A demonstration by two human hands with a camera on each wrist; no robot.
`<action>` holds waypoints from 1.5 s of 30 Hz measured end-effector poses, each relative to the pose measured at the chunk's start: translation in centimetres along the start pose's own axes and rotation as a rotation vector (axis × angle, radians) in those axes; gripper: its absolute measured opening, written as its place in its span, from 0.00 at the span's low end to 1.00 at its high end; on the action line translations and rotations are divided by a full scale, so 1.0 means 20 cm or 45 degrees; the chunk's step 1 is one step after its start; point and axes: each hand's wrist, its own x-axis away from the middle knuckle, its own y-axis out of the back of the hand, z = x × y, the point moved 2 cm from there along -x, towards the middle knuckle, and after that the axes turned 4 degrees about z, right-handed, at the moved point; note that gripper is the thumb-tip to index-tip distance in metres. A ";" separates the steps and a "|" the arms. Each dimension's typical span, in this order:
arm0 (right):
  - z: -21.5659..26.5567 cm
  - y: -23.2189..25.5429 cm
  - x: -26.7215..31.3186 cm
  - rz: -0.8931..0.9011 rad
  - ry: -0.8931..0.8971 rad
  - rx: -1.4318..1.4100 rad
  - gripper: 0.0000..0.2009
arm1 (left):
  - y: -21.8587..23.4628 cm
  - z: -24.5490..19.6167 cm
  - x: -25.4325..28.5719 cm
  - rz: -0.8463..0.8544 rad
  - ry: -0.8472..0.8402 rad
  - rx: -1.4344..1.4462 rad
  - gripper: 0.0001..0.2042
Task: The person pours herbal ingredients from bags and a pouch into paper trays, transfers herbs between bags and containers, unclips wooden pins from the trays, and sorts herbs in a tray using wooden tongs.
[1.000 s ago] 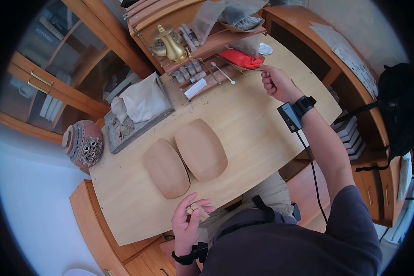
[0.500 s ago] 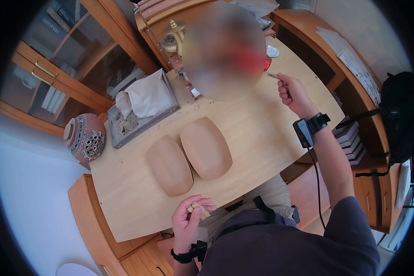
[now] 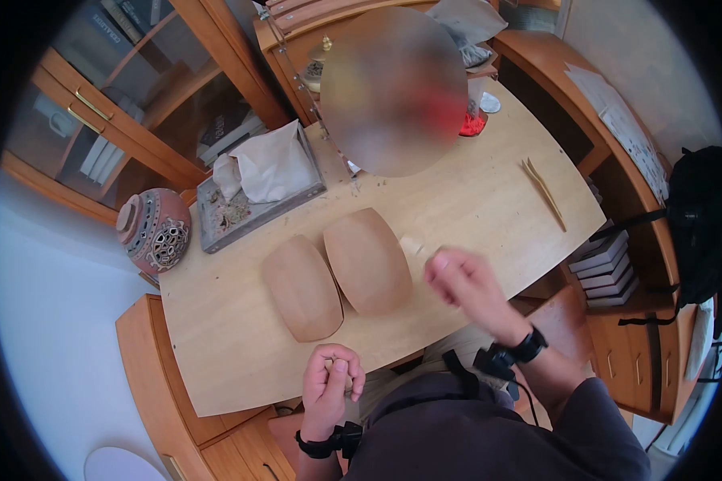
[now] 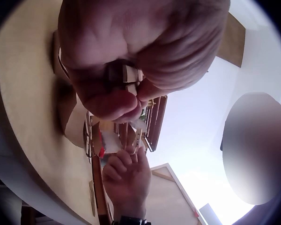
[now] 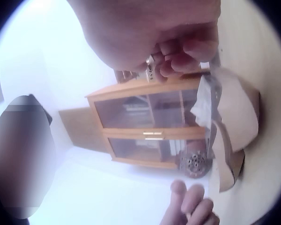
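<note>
In the head view my left hand [image 3: 333, 383] is curled at the table's near edge. The left wrist view shows it gripping small wooden pieces [image 4: 129, 74], mostly hidden by the fingers. My right hand [image 3: 469, 289], blurred, is over the right side of the table. Its fingers pinch a small pale piece with dark marks [image 4: 138, 138], which also shows as a light blur in the head view; I cannot tell its kind. Two tan, curved shells with rounded corners [image 3: 367, 260] [image 3: 302, 287] lie side by side on the table [image 3: 225, 361], left of the right hand.
Wooden tweezers [image 3: 544, 194] lie near the right edge. Behind the shells stands a grey tray [image 3: 253, 223] with white cloth [image 3: 271, 168]. A pierced round pot [image 3: 162, 232] is at the left, and something red [image 3: 473, 124] at the back. A blurred disc covers part of the shelf.
My right hand came back from the red item at the far side, toward my body and the shells, carrying the small piece. My left fingers closed further over the wooden pieces.
</note>
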 end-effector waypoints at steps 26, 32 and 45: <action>0.08 -0.35 0.05 0.209 0.501 1.056 0.18 | 0.07 0.01 0.06 -0.177 -0.149 -0.142 0.11; 0.42 -0.24 -0.33 -0.352 0.712 1.199 0.21 | 0.34 0.05 0.08 -0.573 -0.311 -0.129 0.05; 0.68 -0.29 -0.90 -0.617 0.896 1.232 0.20 | 0.52 0.15 0.08 -0.745 -0.307 -0.209 0.04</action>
